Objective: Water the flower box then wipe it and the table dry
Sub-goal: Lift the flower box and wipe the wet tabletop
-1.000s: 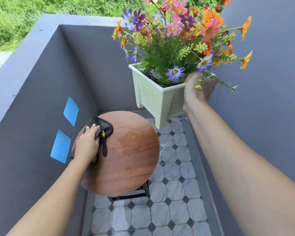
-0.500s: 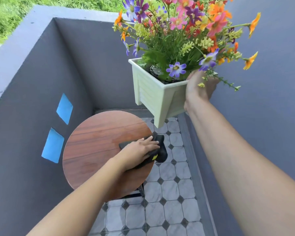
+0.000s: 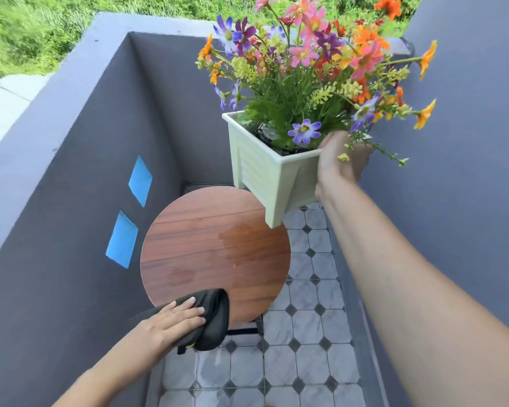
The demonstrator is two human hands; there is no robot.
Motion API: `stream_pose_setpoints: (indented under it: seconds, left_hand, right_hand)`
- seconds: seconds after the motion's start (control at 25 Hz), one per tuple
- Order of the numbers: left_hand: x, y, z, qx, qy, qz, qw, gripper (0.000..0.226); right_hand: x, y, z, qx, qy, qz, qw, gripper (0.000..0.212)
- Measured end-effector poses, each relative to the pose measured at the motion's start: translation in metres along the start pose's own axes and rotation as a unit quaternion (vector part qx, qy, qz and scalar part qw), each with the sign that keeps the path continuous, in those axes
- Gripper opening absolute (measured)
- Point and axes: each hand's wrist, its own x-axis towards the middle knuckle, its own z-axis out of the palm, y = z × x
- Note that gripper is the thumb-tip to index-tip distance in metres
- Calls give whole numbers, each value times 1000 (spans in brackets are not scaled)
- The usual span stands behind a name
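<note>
A pale green flower box (image 3: 265,174) full of colourful flowers (image 3: 312,63) hangs in the air above the far right edge of the round wooden table (image 3: 206,245). My right hand (image 3: 340,163) grips the box at its near right rim. A wet patch (image 3: 247,245) darkens the table's right half, and a smaller damp spot lies near the front left. My left hand (image 3: 174,321) presses flat on a black cloth (image 3: 215,318) at the table's near edge, where the cloth hangs partly over the rim.
Dark grey walls (image 3: 71,215) close in on the left, back and right; two blue squares (image 3: 140,180) sit on the left wall. The floor (image 3: 306,333) is grey tile with black diamonds, damp near the bottom. Grass (image 3: 36,27) lies beyond the wall.
My left hand has swept the cloth from the table's right edge to its near edge. The flower box stays lifted in my right hand.
</note>
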Motion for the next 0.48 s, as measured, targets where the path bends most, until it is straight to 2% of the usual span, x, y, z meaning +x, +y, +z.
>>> stream_pose_setpoints:
  seconds: [0.04, 0.08, 0.12, 0.16, 0.2, 0.28, 0.32, 0.36, 0.4, 0.48]
  left_hand:
    - [-11, -7, -2, -2, 25, -26, 999, 43]
    - [-19, -12, -7, -13, 58, -69, 996, 48]
    - [-24, -14, -15, -41, 91, -142, 985, 56]
    - [-26, -13, -25, -88, 131, -242, 957, 56]
    - [-22, -9, -38, -133, 187, -343, 911, 50]
    - [-4, -8, -64, -231, 279, -505, 784, 40]
    - [5, -10, -76, -282, 292, -547, 732, 42]
    - [14, -13, -86, -326, 288, -562, 704, 44]
    - [22, -15, -96, -361, 282, -558, 692, 44]
    - [41, -16, -117, -413, 280, -541, 677, 40]
  right_hand:
    - [-7, 2, 4, -3, -6, -9, 1000, 17]
    - [-12, 6, 8, -2, -12, -12, 1000, 14]
    - [-20, 8, 11, 2, -21, -11, 1000, 13]
    - [-25, 13, 15, -3, -28, -15, 1000, 13]
    - [-29, 18, 21, -13, -29, -19, 999, 12]
    - [-40, 26, 29, -13, -34, -18, 999, 17]
    - [-46, 30, 32, -7, -37, -16, 999, 27]
    - [-56, 31, 33, -1, -37, -9, 999, 40]
    - [-62, 36, 38, 0, -36, -1, 999, 49]
    - [-80, 40, 41, 10, -24, 8, 1000, 55]
